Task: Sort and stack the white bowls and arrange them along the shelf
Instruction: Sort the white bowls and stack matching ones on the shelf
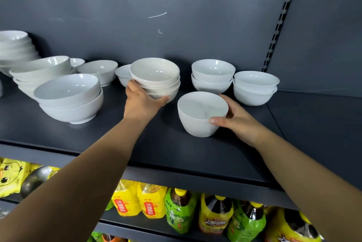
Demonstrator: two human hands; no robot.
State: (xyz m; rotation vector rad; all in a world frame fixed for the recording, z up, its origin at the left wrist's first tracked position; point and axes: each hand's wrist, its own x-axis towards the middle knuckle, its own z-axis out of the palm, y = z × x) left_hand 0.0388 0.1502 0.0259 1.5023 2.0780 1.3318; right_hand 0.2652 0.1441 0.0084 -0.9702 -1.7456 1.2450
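From the head camera, the dark shelf carries white bowls in loose groups. The left hand grasps the centre stack of about three nested bowls, thumb on its left wall and fingers curled under its near side. The right hand grasps a single deep bowl nearer the shelf's front edge, tilted toward the camera, thumb on its near wall and fingers behind the right rim.

To the right stand two pairs, the middle pair and the right pair, close together. To the left sit a large two-bowl stack, a leaning heap behind it, a tall pile at the far left, and single bowls at the back. Drink bottles fill the shelf below.

The bowls look glazed ceramic: stiff, smooth, likely slippery, fairly heavy when stacked, and apt to chip if knocked. A stack seems best held low around the bottom bowl's wall; a single one, by the wall with fingers across from the thumb.
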